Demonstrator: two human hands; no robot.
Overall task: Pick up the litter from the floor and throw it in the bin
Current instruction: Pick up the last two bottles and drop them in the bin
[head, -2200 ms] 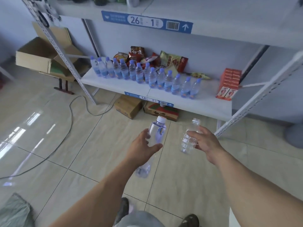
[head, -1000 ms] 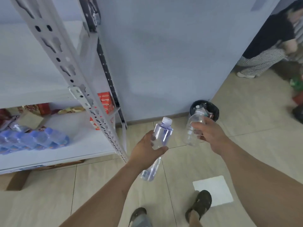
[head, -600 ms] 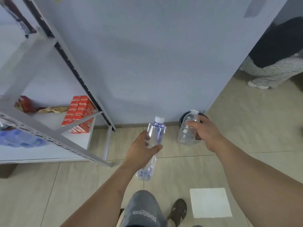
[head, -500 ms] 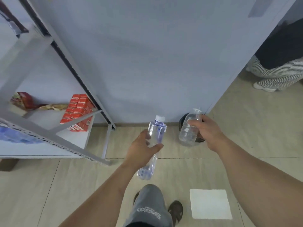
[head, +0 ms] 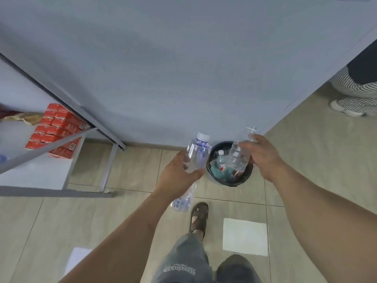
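My left hand (head: 179, 174) grips a clear plastic bottle with a white cap (head: 197, 154), and a second clear bottle (head: 183, 199) hangs below the same hand. My right hand (head: 263, 156) holds an empty uncapped clear bottle (head: 238, 158) directly above the bin. The black round bin (head: 228, 180) stands on the tile floor against the grey wall, with bottles and wrappers inside it.
A grey metal shelf rack (head: 61, 139) stands at the left with red boxes (head: 55, 131) on its low shelf. White paper sheets (head: 244, 236) lie on the tiles near my feet. Another person (head: 359, 92) crouches at the far right.
I have turned from the shelf and walked up to the bin. It now sits just under my right hand's bottle. Both hands keep their grips.
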